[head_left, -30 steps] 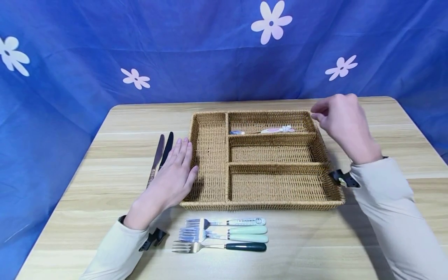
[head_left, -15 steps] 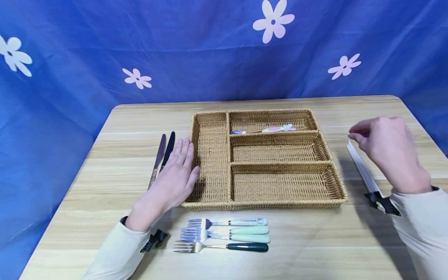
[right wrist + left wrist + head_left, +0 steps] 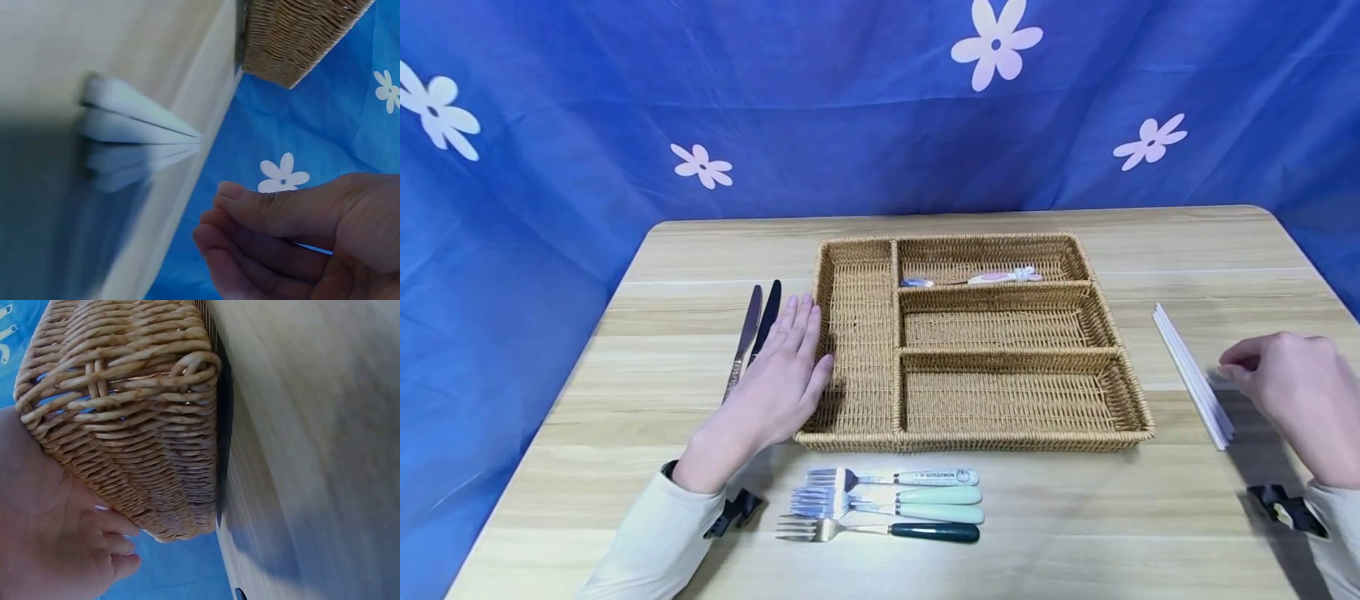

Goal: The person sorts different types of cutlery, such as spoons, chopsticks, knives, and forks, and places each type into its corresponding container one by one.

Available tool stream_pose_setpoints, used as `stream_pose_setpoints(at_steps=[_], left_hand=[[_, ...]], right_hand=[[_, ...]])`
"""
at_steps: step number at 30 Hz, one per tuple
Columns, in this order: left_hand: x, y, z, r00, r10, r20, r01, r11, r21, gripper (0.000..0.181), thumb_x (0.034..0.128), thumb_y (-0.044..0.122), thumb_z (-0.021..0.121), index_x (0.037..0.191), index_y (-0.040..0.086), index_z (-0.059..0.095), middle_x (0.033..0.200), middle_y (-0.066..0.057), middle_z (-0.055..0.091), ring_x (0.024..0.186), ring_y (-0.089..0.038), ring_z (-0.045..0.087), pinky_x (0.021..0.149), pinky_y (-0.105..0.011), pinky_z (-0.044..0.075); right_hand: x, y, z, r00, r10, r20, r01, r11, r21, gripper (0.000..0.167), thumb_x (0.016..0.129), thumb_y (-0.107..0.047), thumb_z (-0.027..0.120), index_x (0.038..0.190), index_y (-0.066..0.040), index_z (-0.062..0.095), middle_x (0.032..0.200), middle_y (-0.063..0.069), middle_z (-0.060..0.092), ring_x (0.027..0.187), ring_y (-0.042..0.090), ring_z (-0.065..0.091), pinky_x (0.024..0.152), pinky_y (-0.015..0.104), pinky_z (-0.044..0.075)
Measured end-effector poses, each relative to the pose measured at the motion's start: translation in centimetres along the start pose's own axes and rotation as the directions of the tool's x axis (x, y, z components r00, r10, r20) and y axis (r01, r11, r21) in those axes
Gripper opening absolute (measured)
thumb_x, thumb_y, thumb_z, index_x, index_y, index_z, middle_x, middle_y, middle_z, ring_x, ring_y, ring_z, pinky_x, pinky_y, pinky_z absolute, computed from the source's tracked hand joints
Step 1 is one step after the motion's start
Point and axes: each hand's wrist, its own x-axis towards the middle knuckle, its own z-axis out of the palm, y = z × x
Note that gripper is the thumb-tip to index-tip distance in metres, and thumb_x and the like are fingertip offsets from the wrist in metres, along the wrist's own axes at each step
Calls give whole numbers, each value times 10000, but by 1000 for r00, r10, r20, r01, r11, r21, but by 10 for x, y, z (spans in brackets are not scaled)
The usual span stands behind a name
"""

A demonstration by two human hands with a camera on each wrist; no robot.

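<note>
Blue flowered backdrop [image 3: 850, 142], apparently cloth

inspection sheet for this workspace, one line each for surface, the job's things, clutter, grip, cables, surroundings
Surface: light wood-look table
Job's things: wicker tray; one spoon, partly hidden, in its rear-right compartment; four forks in front of the tray; two knives to its left, handles partly hidden; white sticks, apparently chopsticks, to its right
Clutter: nothing seen
Left grip: left hand at the tray's left side, fingers straight
Right grip: right hand apart from the sticks, fingers curled, nothing seen held
Cables: nothing seen
Surroundings: blue cloth with white flowers behind the table
</note>
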Motion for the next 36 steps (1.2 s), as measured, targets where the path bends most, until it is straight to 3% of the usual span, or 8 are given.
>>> stream_pose_setpoints(at_steps=[9, 23, 36], left_hand=[[0, -1, 0, 1000, 11, -3, -11, 1000, 6, 624, 1052, 291, 290, 1485, -102, 71, 1563, -230, -66, 1451, -326, -102, 1197, -473, 39], [0, 1, 0, 1000, 4, 11, -4, 1000, 14, 627, 1056, 297, 281, 1483, -105, 59, 1559, -239, -68, 1453, -361, -74, 1195, -473, 28], [1, 2, -1, 1000, -6, 9, 6, 1000, 3, 636, 1056, 309, 283, 1484, -106, 60, 1560, -236, -70, 1454, -368, -64, 1195, -472, 27]], right_hand=[[-15, 11, 13, 985, 136, 103, -137, 991, -6, 88, 791, -85, 729, 710, -51, 722, 727, 189, 680, 741, 456, 601, 497, 434, 379], [-16, 21, 19, 989, 101, 112, -103, 995, 13, 91, 771, -104, 737, 692, -59, 733, 751, 211, 687, 814, 539, 567, 551, 467, 386], [-15, 17, 12, 973, 130, 189, -133, 991, 5, 97, 802, -138, 716, 732, -75, 738, 755, 200, 681, 786, 519, 559, 507, 407, 355]])
